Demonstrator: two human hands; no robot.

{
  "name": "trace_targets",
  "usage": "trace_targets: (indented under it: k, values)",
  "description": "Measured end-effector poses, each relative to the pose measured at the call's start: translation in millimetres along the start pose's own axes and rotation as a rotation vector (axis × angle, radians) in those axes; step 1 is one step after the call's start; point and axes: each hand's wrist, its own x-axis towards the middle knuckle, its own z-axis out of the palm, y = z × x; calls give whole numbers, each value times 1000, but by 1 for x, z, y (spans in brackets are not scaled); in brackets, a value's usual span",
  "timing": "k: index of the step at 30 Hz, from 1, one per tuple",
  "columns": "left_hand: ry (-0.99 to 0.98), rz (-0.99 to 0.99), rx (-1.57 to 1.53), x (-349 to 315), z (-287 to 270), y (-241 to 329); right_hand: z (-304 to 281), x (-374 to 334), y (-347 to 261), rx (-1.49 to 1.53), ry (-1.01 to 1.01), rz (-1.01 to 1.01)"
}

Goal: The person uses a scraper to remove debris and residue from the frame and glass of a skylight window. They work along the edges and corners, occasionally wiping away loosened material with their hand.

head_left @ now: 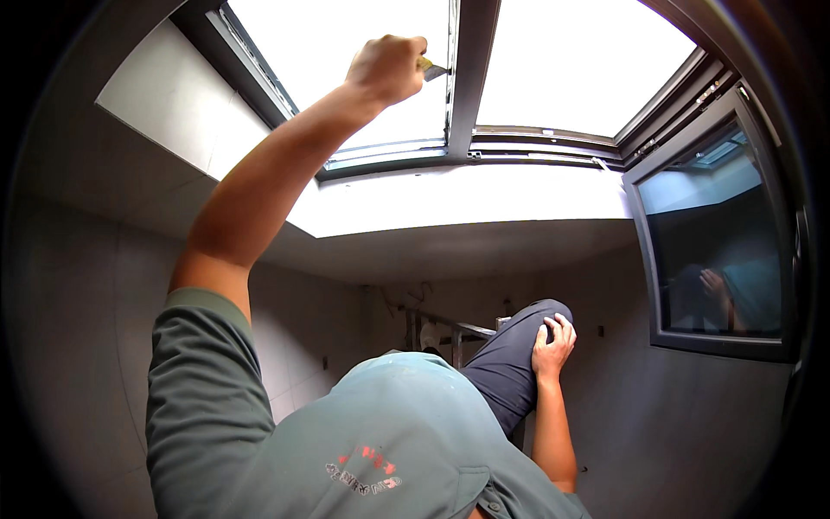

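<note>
My left hand (386, 69) is raised high, its fingers closed around the yellow handle of a putty knife (435, 72). The knife's short grey blade points right, its tip at the inner edge of the dark upright window bar (474, 78); whether it touches cannot be made out. Low on the right, my right hand (554, 344) lies over my bent knee in dark trousers (510, 355). Its fingers are spread on the cloth, holding nothing.
An opened window sash (713, 233) with dark glass hangs at the right. Below the window runs a bright pale sill (467, 195). A metal ladder-like frame (458, 333) stands below, near my leg. Pale tiled walls (78, 303) surround the space.
</note>
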Motion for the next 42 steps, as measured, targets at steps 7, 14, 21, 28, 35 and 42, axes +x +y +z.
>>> trace_targets:
  k: [7, 14, 21, 28, 35, 42]
  values:
    - [69, 155, 272, 6, 1, 34, 0, -10, -4, 35, 64, -5]
    - [42, 274, 397, -19, 40, 34, 6, -7, -5, 65, 60, -7]
    - [32, 199, 330, 1, 33, 46, -3, -8, 1, 80, 80, 0]
    - [-87, 139, 293, -25, 100, 50, -3, -6, -5, 70, 72, 3]
    - [-181, 101, 285, -36, 122, 54, -1, -4, -1, 66, 94, -15]
    - [-191, 179, 331, -37, 125, 47, -4, 0, -4, 75, 79, 1]
